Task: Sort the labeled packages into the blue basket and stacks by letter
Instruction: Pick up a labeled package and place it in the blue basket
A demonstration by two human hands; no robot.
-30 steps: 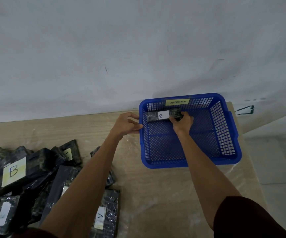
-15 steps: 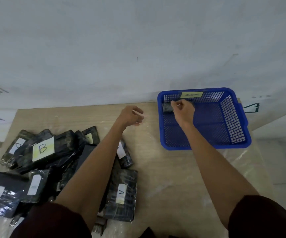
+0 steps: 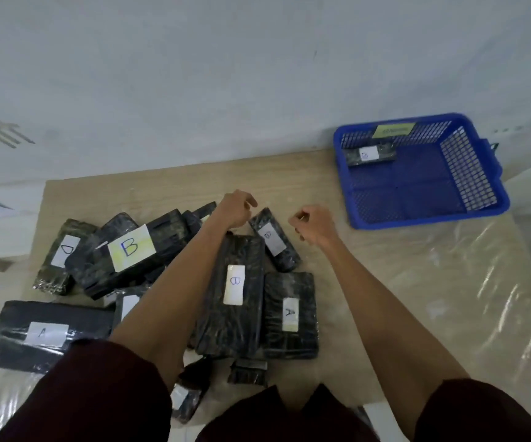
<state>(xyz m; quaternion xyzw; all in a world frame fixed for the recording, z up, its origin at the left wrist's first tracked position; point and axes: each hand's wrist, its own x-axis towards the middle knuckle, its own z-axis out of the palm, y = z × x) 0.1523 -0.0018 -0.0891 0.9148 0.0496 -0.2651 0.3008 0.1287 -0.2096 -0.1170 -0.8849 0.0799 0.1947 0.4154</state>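
We log the blue basket [image 3: 426, 219] at the far right of the table [image 3: 401, 250]. It holds one black B-labelled package [image 3: 370, 154], lying in the far-left corner. A yellow tag [image 3: 393, 130] is on the basket's far wall. The left hand [image 3: 237, 207] and right hand [image 3: 313, 224] hover over the unsorted pile [image 3: 241, 327], fingers loosely curled and holding nothing. A small B package [image 3: 275, 240] lies between them.

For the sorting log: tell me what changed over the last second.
The right hand let go of the B package, leaving it in the far-left corner of the blue basket, and drew back over the table, empty. The left hand moved from beside the basket back to the pile. Basket and pile stayed put.
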